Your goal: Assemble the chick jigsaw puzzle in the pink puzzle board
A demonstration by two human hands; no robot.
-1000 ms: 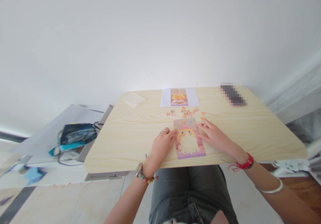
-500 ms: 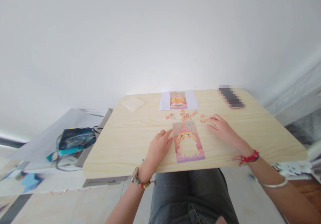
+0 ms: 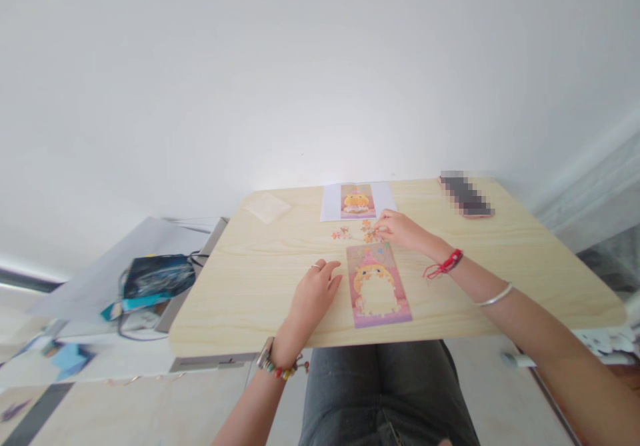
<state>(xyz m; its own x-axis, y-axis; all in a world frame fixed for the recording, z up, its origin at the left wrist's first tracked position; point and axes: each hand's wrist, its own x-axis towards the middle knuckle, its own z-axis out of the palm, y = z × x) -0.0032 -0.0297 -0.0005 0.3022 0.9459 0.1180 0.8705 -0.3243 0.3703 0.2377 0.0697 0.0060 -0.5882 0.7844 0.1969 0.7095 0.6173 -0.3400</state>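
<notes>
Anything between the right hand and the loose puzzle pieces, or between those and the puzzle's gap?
Nothing visible blocks the right hand; its fingertips are at the loose puzzle pieces. Toward the gap, only the flat assembled top of the puzzle lies between. The left hand is beside it, off that line.

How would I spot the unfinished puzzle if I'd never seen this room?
Find the pale wooden table against the white wall. Near its front edge, just right of the left hand, lies the unfinished puzzle. Unlike the printed sheet beyond it, it has a big gap in its middle.
</notes>
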